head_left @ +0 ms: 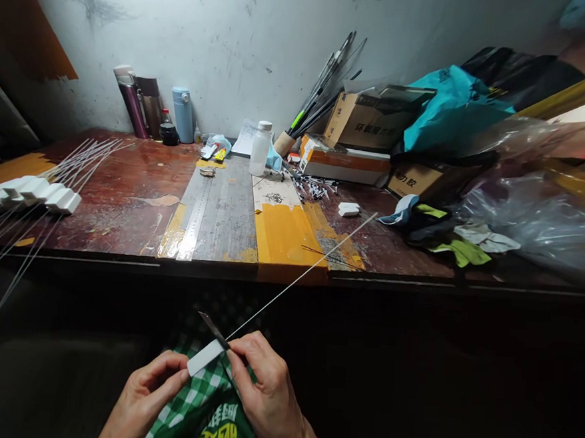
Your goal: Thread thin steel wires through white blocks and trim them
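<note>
Between thumb and fingers, my left hand (153,389) pinches the near end of a white foam block (205,358). A thin white rod (302,276) runs from the block's far end up and right, its tip over the table. My right hand (265,384) is closed on a dark knife (213,328), whose blade points up and left across the far end of the block. Whether the right fingers also touch the rod cannot be made out. Both hands are above a green checked apron (184,398) in front of the table edge.
White foam blocks on rods (38,191) lie at the table's left. A steel ruler (195,219), a plastic bottle (260,149) and a loose white block (348,209) are on the table (118,200). Cartons (364,120) and plastic bags (538,216) crowd the right.
</note>
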### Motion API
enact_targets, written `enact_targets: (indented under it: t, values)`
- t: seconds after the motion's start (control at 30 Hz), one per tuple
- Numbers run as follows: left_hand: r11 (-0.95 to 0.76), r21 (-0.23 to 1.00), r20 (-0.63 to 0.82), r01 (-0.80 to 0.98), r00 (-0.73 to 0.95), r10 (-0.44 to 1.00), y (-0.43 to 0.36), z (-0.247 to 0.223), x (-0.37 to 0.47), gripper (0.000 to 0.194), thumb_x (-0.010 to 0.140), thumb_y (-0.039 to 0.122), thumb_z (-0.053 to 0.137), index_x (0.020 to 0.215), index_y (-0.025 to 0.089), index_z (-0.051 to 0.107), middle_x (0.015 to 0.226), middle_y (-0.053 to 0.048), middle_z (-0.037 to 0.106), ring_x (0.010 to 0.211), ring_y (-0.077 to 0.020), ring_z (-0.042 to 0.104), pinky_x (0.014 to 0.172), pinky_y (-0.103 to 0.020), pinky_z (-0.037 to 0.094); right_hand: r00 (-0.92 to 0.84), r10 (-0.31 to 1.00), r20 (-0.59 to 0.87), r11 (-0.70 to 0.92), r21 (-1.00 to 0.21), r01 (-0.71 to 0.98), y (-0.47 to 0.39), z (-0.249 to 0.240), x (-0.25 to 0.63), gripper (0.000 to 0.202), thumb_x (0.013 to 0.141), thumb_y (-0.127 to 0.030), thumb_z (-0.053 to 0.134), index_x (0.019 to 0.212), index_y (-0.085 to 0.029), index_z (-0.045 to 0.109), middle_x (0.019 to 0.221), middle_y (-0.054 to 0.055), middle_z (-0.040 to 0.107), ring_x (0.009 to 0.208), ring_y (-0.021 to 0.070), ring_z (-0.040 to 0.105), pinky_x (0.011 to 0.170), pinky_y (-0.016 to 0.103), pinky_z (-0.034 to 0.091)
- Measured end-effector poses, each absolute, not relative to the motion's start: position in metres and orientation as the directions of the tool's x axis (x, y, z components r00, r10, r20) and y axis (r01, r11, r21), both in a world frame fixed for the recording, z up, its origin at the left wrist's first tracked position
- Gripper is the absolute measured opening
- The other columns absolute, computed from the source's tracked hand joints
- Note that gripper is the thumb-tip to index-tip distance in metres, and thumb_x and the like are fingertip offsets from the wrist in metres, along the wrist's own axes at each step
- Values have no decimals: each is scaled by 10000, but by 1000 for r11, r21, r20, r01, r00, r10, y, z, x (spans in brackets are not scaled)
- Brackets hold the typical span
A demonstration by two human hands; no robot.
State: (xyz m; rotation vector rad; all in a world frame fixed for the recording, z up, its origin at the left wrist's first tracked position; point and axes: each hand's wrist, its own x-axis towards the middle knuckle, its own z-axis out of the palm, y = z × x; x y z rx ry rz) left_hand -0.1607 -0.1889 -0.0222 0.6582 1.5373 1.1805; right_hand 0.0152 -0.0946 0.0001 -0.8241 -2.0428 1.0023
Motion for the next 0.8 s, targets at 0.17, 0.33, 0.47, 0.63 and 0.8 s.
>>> enact_targets:
  t: [0.17,0.33,0.47,0.63,0.8]
  values:
    - [354,922,-385,-154,-282,879,-188,-14,-161,271,733,434,700,895,217,708,701,6,615,662,-162,544,595,-218,450,-547,761,348,521,-830,198,-92,-4,13,194,919,-144,496,965,-221,668,839,45,615,785,165,599,721,272,512]
    - [277,940,-325,-198,-283,902,-182,-5,-163,455,696,467,717,1080,225,693,965,-63,717,902,-260,635,827,-323,505,-549,686,478,642,-753,146,-92,-7,13,268,912,-121,490,1088,-241,653,921,74,589,825,179,609,706,279,548]
    - [230,951,-300,-206,-445,844,-178,-5,-167,431,688,468,727,1046,229,712,986,-51,744,971,-289,649,839,-325,517,-632,570,524,686,-728,15,-87,4,26,401,900,-66,469,1230,-275,561,1012,76,601,902,184,625,772,281,556]
    - [90,982,-173,-166,-604,778,-178,2,-176,416,676,436,752,1030,226,689,971,-32,731,949,-255,655,789,-272,519,-555,655,512,688,-708,160,-46,29,40,419,929,-102,407,1292,-279,519,1105,65,624,1015,198,619,877,309,525]
    - [-20,987,-101,-162,-708,698,-181,31,-193,404,645,421,788,989,248,665,904,22,731,889,-199,660,752,-215,502,-505,733,455,676,-568,470,25,58,9,273,935,-162,424,1122,-158,623,1060,108,668,1000,220,632,874,333,508]
